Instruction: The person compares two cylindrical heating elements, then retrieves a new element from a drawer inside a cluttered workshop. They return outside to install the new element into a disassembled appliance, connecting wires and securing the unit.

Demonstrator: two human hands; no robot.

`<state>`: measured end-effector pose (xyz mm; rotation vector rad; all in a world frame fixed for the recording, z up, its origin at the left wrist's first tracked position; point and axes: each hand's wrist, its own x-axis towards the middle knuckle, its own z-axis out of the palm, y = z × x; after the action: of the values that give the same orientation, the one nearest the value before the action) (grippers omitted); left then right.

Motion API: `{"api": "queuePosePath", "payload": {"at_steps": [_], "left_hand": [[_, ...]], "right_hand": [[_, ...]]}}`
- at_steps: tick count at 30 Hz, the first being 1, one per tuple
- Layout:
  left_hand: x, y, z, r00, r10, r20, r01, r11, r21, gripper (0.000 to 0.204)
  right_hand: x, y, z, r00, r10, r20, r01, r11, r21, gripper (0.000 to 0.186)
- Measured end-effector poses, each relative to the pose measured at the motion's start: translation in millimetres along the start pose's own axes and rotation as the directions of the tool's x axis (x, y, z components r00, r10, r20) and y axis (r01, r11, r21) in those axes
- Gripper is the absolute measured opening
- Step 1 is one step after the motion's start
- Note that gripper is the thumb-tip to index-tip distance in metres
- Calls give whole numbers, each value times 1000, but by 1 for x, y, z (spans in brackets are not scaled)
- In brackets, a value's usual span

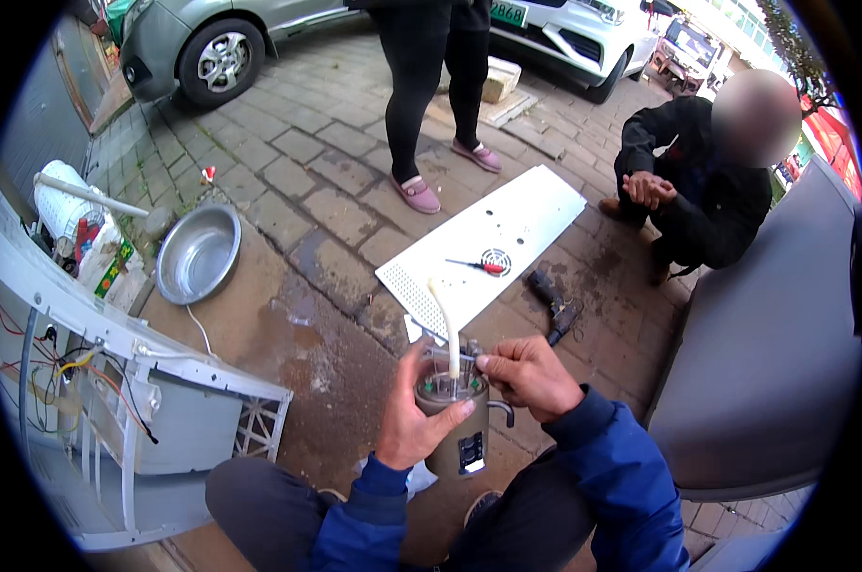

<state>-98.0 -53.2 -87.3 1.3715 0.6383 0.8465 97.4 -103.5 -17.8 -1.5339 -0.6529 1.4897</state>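
Observation:
Between my knees stands a grey-brown cylindrical metal tank (445,459), with wires and fittings on its top and a bent metal pipe (503,410) at its right side. A cream-coloured hose (446,310) rises from the top. My left hand (414,419) is wrapped round the tank's upper left side, thumb on the near rim. At the hose's lower end, my right hand (536,377) is closed in a pinch on a thin metal piece (447,354). Its exact kind is too small to tell.
Ahead lies a white perforated metal panel (536,214) with a red-handled screwdriver (488,268) on it; a dark power drill (553,303) rests beside it. Left are a metal basin (200,255) and an opened appliance frame (126,334) with loose wires. Two people and a grey cabinet (755,353) are nearby.

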Motion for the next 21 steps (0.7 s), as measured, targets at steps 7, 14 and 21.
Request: {"api": "queuePosePath", "payload": {"at_steps": [7, 14, 21], "left_hand": [[1, -4, 6, 999, 41, -12, -40, 997, 62, 95], [-4, -10, 7, 992, 127, -25, -119, 969, 218, 89], [-7, -8, 2, 994, 113, -7, -108, 968, 225, 78]], "right_hand": [[3, 1, -2, 975, -223, -3, 202, 891, -407, 26], [2, 7, -5, 971, -238, -6, 206, 855, -476, 24], [-8, 9, 4, 897, -441, -1, 360, 734, -576, 20]]}}
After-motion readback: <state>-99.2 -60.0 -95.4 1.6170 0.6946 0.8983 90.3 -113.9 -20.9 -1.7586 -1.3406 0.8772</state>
